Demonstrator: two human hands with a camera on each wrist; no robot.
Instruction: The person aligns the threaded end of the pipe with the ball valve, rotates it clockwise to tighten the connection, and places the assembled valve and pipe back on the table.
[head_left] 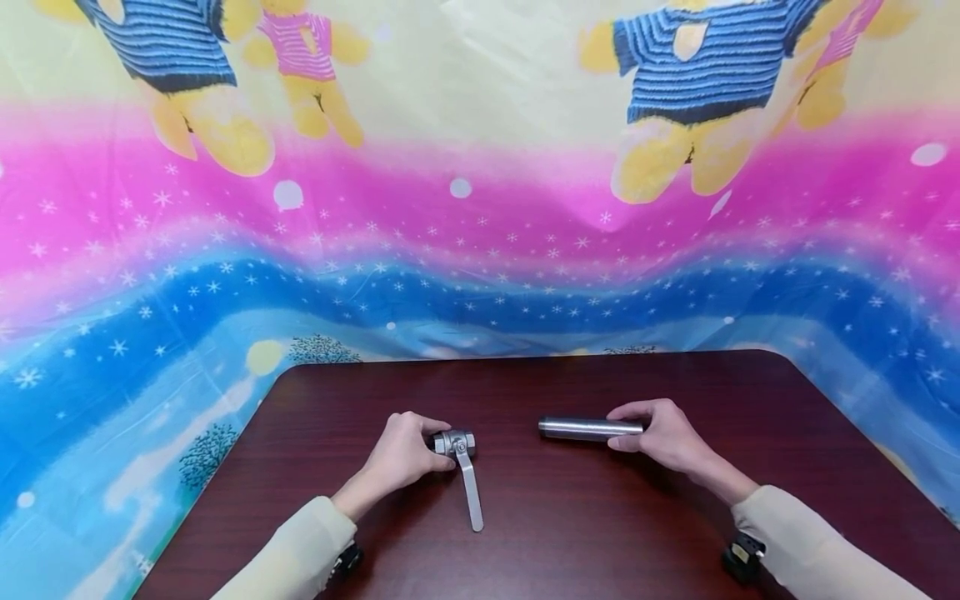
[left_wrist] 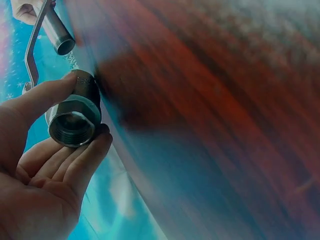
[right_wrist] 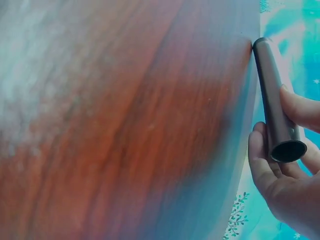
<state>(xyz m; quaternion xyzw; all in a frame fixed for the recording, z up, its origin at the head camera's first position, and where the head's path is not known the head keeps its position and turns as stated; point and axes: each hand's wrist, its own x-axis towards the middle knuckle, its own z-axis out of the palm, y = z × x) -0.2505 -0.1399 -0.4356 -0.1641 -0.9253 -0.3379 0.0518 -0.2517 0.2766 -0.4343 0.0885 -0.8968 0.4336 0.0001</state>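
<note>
Near the table's middle my left hand pinches a metal ball valve between thumb and fingers. The valve's lever handle slants toward the front of the table. In the left wrist view, one threaded opening of the ball valve faces the camera. To the right, my right hand grips the right end of a straight steel pipe. The pipe's far end points left toward the valve, with a gap between them. Thread shows on that pipe end. Thumb and fingers lie around the pipe in the right wrist view.
A dark reddish-brown table lies beneath both hands. Behind it and along its sides hangs a printed cloth with bears and snowflakes. A dark strapped device sits at the left cuff and another at the right cuff.
</note>
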